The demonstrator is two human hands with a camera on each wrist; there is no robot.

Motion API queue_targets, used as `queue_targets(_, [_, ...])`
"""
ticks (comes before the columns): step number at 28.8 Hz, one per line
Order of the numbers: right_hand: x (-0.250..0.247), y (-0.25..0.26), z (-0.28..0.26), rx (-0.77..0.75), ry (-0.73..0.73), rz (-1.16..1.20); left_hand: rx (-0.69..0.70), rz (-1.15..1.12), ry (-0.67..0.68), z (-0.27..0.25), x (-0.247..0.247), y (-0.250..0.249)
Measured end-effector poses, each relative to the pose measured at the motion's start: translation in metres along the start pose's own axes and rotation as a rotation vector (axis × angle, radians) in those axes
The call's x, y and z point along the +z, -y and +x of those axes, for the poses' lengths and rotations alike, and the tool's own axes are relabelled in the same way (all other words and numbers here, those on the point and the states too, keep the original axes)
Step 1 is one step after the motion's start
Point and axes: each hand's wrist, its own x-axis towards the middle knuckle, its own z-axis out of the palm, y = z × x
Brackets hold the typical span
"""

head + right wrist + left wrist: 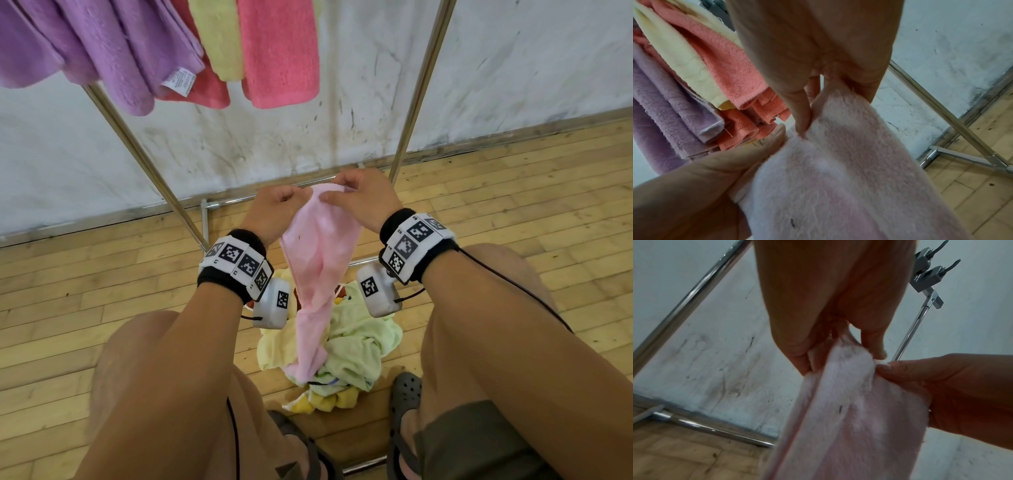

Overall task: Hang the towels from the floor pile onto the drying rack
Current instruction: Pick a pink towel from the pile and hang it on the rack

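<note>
Head view, centre frame: left hand (277, 205) and right hand (359, 195) both pinch the top edge of the pale pink towel (315, 260), fingers curled tight, close together. Its long axis hangs straight down, tail touching the floor pile (356, 346) at lower centre. Drying rack (423, 89) towels (277, 51) sit high, upper left, so the lift goes up and away; neither hand is clearly nearer.

Above the grip, the hung towels (144, 51) and the rack's top rail run off the frame; below it, the pink towel (313, 274) covers part of the floor pile (356, 346).
</note>
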Motion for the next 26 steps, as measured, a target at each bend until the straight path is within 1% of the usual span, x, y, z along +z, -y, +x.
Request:
queue_targets(4, [-0.0001,0.0021,-0.0005,-0.027,-0.011,0.042,0.015,0.000,0.050,-0.0006,-0.0020,0.0023])
queue_targets(10, [0.0015,0.0042,-0.0041,-0.033,0.060,-0.013,0.012,0.041,0.003,0.0024,-0.0037,0.0063])
queue_targets(14, [-0.0001,0.0023,-0.0033,-0.021,0.102,-0.117,0.025,0.053,-0.022,0.0027,-0.0032,0.0066])
queue_targets(18, [0.0001,-0.0009,-0.0029,-0.015,0.067,-0.159,0.004,0.043,-0.035,0.0035,-0.0036,0.0055])
queue_targets(22, [0.0023,0.0010,-0.0036,-0.040,0.058,-0.160,-0.011,0.057,0.002,0.0040,-0.0032,0.0043])
queue_targets(26, [0.0047,0.0030,-0.0046,-0.054,0.043,-0.119,0.008,0.087,0.046,0.0042,0.0017,0.0077])
